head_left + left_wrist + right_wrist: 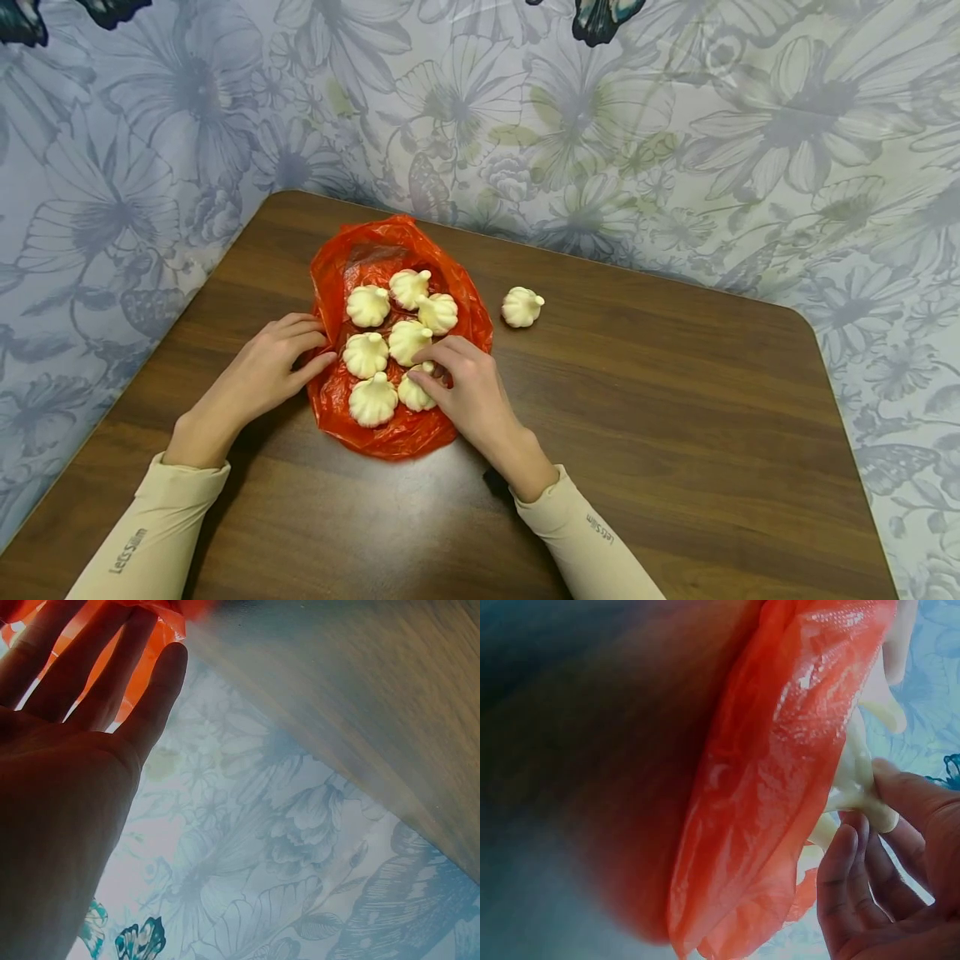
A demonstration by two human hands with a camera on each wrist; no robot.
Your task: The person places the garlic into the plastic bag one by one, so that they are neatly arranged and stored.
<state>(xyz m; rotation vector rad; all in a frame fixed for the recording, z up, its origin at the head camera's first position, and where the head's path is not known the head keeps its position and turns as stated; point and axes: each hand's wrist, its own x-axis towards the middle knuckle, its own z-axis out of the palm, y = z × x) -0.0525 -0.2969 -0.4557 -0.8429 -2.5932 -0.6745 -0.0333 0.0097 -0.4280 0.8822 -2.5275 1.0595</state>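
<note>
A red plastic bag point(401, 442) lies spread with its rim rolled up, and several white garlic bulbs point(372, 402) sit in it. At the bag's left rim, my left hand point(258, 367) holds the plastic between thumb and fingers; in the left wrist view its fingers point(112, 682) reach up to the crumpled red edge. My right hand point(476, 387) reaches over the near right rim and pinches the stem of a garlic bulb point(416, 393) inside the bag. The right wrist view shows thumb and fingertips round that stem point(881, 814), the bag's wall partly hiding the bulb.
One loose garlic bulb point(522, 307) rests on the brown wooden table point(675, 417), just right of the bag. Behind the table's far edge rises a wall point(585, 150) covered in a flower and butterfly pattern.
</note>
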